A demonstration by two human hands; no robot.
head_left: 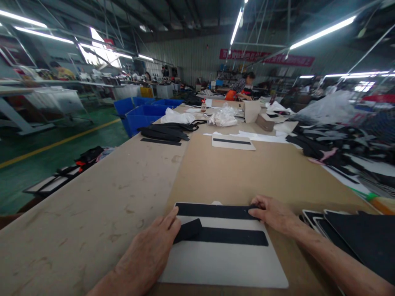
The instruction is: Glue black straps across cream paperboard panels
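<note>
A white template card [222, 261] lies on the brown table [101, 213] right in front of me. Two black fabric strips lie across it: an upper strip [212, 211] along its far edge and a lower strip [228, 236] with its left end folded up. My left hand [151, 250] rests at the card's left edge, fingers stretched out, fingertips touching the left ends of both strips. My right hand [271, 213] pinches the right end of the upper strip, fingers pressed together.
A stack of black pieces [354, 238] sits to my right. Farther along the table lie another white card with a black strip [233, 142], black strips [165, 133], plastic bags [222, 118] and dark fabric [339, 144]. Blue bins [145, 115] stand left. A person [242, 87] works at the far end.
</note>
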